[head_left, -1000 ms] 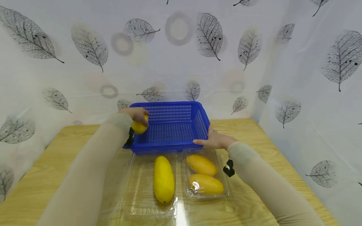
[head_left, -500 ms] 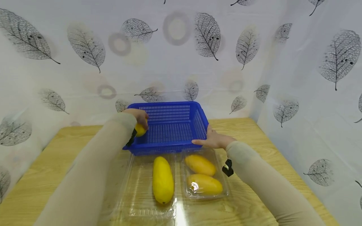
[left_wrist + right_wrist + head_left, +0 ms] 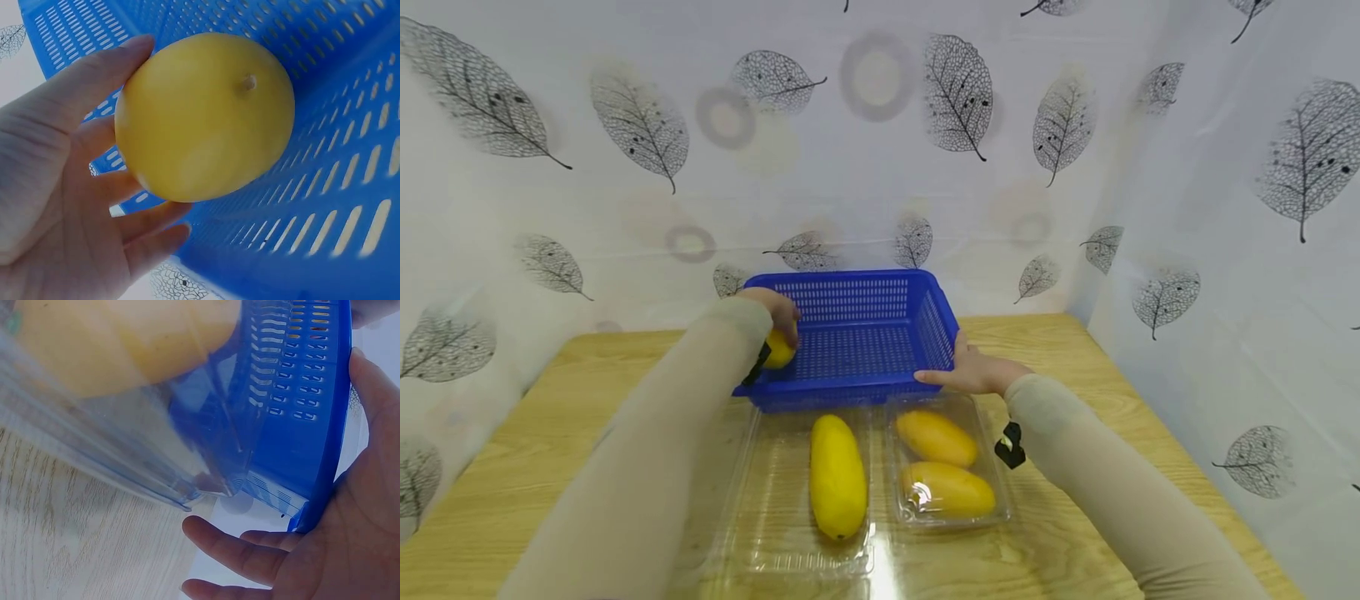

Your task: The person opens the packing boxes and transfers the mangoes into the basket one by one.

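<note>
My left hand (image 3: pixel 773 312) is inside the left end of the blue plastic basket (image 3: pixel 857 387), with thumb and fingers curved round a yellow melon (image 3: pixel 781 350). In the left wrist view the melon (image 3: pixel 209 119) shows its round end with a small stem scar, close to the slotted basket wall (image 3: pixel 350 156). At the basket's front right corner rests my right hand (image 3: pixel 973 370), thumb along the front rim and fingers extended by the right side. The right wrist view shows its fingers (image 3: pixel 231 550) straight and spread, touching the corner.
In front of the basket, a clear plastic tray (image 3: pixel 775 533) holds one long yellow melon (image 3: pixel 837 479). Beside it stands a smaller clear box (image 3: pixel 1000 500) with two orange-yellow mangoes (image 3: pixel 947 490). The wooden table (image 3: pixel 587 392) meets a leaf-patterned curtain (image 3: pixel 865 183) behind and at the sides.
My left hand and the melon in it have moved slightly down and to the right inside the basket. The right hand stays on the corner; the fruit in front has not moved.
</note>
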`<state>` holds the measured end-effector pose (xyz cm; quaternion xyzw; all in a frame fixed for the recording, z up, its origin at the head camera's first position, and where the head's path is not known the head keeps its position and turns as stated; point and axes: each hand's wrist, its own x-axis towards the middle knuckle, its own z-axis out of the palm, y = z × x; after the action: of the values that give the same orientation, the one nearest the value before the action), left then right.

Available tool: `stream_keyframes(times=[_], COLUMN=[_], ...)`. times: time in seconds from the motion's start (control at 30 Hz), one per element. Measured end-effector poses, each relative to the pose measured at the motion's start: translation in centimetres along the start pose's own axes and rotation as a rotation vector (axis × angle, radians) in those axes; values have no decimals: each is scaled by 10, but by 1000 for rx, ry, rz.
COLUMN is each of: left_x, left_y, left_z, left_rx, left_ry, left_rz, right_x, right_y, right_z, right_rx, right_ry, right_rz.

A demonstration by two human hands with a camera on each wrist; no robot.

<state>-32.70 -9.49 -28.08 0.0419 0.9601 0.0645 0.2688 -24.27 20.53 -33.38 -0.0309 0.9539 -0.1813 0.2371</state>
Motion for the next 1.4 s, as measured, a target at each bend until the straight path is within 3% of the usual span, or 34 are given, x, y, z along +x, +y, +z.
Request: stream_keyframes(times=[0.57, 1.0, 1.27, 1.4], left_x=[-2, -4, -9, -5], left_y=[-1, 1, 2, 1], left_z=[4, 0, -1, -1], left_rx=[189, 161, 290, 243], left_ry=[15, -8, 39, 47], left_rz=[8, 12, 32, 19], right_x=[1, 1, 4, 4], right_y=[-1, 1, 2, 2], right_z=[-1, 0, 1, 1], right_rx=[9, 19, 8, 10], right_ry=[6, 3, 5, 3], right_rz=[-14, -5, 1, 0])
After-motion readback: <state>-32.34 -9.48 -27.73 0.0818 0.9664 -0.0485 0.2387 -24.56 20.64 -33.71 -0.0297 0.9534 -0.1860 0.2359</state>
